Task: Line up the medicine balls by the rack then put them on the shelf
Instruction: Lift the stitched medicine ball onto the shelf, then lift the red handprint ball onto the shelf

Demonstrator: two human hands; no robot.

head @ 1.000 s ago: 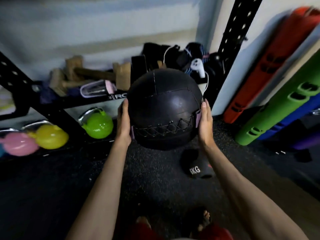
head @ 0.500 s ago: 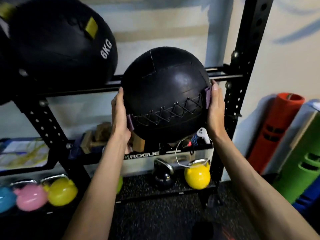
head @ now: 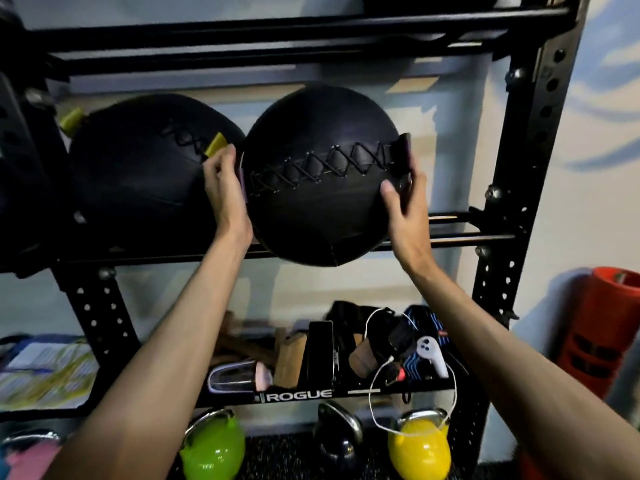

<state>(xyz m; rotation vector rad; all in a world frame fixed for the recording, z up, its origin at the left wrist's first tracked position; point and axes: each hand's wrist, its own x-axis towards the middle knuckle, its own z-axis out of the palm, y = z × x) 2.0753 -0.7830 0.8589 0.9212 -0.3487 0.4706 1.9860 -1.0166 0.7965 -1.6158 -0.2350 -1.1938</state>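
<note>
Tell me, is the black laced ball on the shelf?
Yes: black laced medicine ball sits on the black rack's shelf rails, both hands beside it.

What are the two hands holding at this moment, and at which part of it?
A black medicine ball, held at its two sides: left hand on its left side, right hand on its right.

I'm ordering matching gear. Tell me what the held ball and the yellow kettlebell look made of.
Medicine ball: seemingly matte black leather or vinyl, judging by stitched panels and cross-lacing.
Yellow kettlebell: glossy coating, likely vinyl or paint, since it reflects highlights; its handle looks like polished metal.
</note>
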